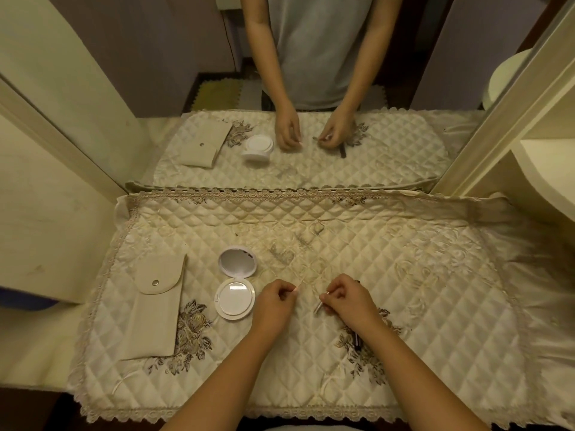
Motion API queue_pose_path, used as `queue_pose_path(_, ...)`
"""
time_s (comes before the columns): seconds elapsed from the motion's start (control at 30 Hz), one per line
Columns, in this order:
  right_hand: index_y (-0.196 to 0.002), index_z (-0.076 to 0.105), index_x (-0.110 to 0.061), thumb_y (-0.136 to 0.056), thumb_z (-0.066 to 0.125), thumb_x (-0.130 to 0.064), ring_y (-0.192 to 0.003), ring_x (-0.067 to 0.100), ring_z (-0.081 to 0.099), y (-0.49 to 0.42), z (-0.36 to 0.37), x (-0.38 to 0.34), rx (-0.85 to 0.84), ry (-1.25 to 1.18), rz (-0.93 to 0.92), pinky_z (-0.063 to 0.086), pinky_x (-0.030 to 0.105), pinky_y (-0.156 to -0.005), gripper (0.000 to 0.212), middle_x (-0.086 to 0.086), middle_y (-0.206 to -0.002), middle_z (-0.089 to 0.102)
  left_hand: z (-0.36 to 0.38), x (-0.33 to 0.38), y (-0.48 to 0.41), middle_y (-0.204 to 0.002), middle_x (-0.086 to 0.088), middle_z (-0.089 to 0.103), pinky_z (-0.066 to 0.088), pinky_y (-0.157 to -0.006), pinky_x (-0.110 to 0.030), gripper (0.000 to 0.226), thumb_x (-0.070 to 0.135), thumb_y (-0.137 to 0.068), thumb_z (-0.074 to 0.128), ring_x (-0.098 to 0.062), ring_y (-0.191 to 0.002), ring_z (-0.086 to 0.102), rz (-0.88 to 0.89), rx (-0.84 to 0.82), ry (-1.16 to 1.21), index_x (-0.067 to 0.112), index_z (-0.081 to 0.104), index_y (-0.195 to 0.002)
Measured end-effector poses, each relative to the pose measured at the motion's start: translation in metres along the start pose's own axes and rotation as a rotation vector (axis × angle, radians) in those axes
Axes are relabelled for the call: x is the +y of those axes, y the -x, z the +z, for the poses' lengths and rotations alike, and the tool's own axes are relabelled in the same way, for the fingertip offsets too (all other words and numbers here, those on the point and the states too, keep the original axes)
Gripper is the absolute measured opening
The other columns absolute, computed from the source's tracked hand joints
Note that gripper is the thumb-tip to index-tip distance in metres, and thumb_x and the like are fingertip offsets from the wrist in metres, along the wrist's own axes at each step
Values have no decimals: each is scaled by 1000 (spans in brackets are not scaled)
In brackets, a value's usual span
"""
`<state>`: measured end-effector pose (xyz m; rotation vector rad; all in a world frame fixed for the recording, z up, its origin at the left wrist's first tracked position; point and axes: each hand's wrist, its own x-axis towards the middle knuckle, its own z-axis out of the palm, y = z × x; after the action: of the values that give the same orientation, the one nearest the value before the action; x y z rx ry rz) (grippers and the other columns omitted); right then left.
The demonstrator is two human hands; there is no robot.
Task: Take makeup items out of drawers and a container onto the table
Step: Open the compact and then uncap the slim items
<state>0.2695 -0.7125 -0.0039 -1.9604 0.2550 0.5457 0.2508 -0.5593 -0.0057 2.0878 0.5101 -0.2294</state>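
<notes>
two bare hands work over a quilted dressing-table cloth, each pinching something small.

the left hand hovers just above the cloth with thumb and forefinger pressed together on a tiny pale thing too small to name. the right hand sits just beside it, fingers curled and closed on a thin silvery stick that slants down toward the cloth. a dark slim item lies on the cloth beside the right forearm, partly hidden by it. left of the hands an open white compact rests flat, its mirrored lid tipped back and touching it. further left lies a beige snap pouch, flap closed. a mirror behind the table repeats the hands, compact and pouch.
</notes>
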Motion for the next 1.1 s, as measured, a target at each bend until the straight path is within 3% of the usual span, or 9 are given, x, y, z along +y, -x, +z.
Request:
queue_pose_path(0.13,-83,57,-14,-81,66,-19,-64,9,52,-1,9,-2,-16,190,-50,40,15,-56,10,-2,-72,54,2,-1,-1,-84,-4,62,42,-68,-25,13,17,-80,62,-14,-73,55,-22,-37,-56,12,63,-92)
queue_pose_path(0.23,-101,60,-7,-84,62,-19,-76,11,51,1,13,-4,-6,349,-117,41,18,-66,21,-1,-83,53,3,-5,1,-87,-3,61,44,-69,-27,15,21,-78,65,-15,-75,56,24,-38,-155,13,60,-91)
queue_pose_path(0.37,-110,58,-12,-84,60,-20,-78,10,49,10,2,-2,128,285,-181,40,18,-72,27,0,-91,52,1,-4,7,-85,1,56,47,-71,-33,20,26,-79,66,-18,-77,56,63,-10,-188,17,53,-91)
queue_pose_path(0.5,-105,58,-10,-83,62,-23,-76,15,53,20,-28,15,292,181,-93,42,24,-69,26,3,-89,56,-3,-3,17,-87,0,55,44,-65,-23,14,24,-82,63,-13,-73,53,115,30,-127,19,53,-90)
queue_pose_path(0.63,-103,58,-12,-79,67,-30,-77,16,55,24,-35,33,174,243,36,42,22,-63,31,0,-81,56,3,3,29,-78,4,56,42,-63,-16,9,17,-82,63,-8,-69,53,152,-108,-36,19,56,-87)
queue_pose_path(0.8,-100,61,-12,-80,65,-30,-70,11,53,27,-28,34,200,259,41,37,15,-54,27,-8,-71,53,21,13,39,-73,8,57,50,-73,-27,6,19,-83,62,-8,-70,55,183,-234,-54,20,58,-86)
queue_pose_path(0.87,-98,63,-11,-79,66,-28,-70,10,54,28,-29,34,195,217,77,39,15,-55,26,-10,-69,52,26,16,40,-73,9,57,48,-71,-22,8,18,-84,60,-6,-70,54,189,-258,-54,16,61,-92)
queue_pose_path(0.97,-94,64,-8,-77,69,-23,-68,11,54,30,-34,36,176,152,112,40,14,-56,24,-9,-67,53,32,21,40,-85,1,63,47,-76,-22,21,19,-86,58,-13,-81,60,184,-298,-45,11,60,-105)
queue_pose_path(1.1,-77,62,-17,-76,70,-16,-68,11,58,41,-38,37,124,-158,125,48,17,-64,7,0,-72,60,41,27,40,-103,-7,64,50,-84,-25,34,23,-88,54,-17,-92,62,134,-356,-16,13,52,-120)
